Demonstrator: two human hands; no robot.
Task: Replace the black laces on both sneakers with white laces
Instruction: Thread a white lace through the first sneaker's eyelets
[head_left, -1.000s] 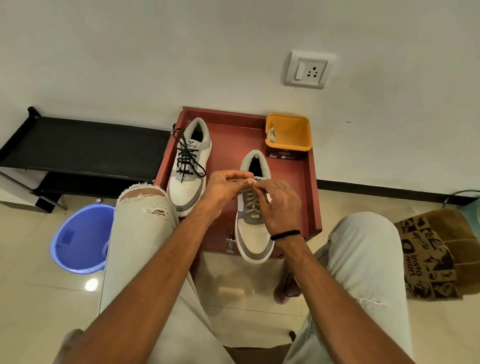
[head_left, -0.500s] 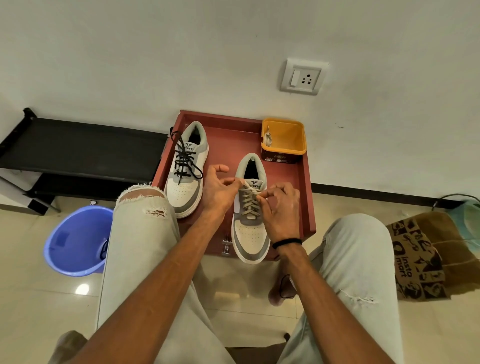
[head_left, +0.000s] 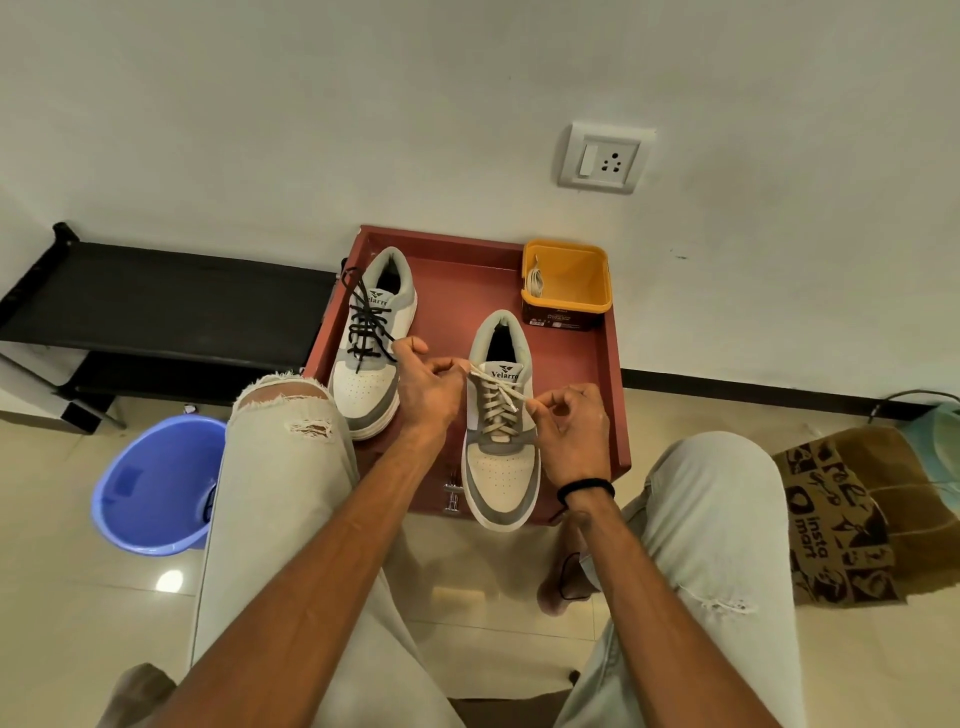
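the right sneaker (head_left: 500, 441) on the red desk (head_left: 582, 374) already carries a white lace (head_left: 497, 402), crossed up through the eyelets to the top, so the threading there looks done and only the tying seems left. the left hand (head_left: 428, 387) pinches one lace end near the tongue; the right hand (head_left: 571, 431) pinches the other end, drawn out taut to the side. both hands have curled fingers closed on the lace.

the left sneaker (head_left: 371, 343) stands just beside the left hand, with its black lace (head_left: 366, 322) loosely crossed and its ends loose, so by my reading roughly half of the job remains. a coil of white lace (head_left: 535, 280) lies in the orange tub (head_left: 566, 283) at the desk's far corner, likely for that second shoe.

the sneakers are low, with smooth pale panels, grey suede-like trim, perforated toes and thick rubber soles. the laces look flat and woven, limp where slack. the tub is glossy square plastic; the desk is matte with a raised rim.
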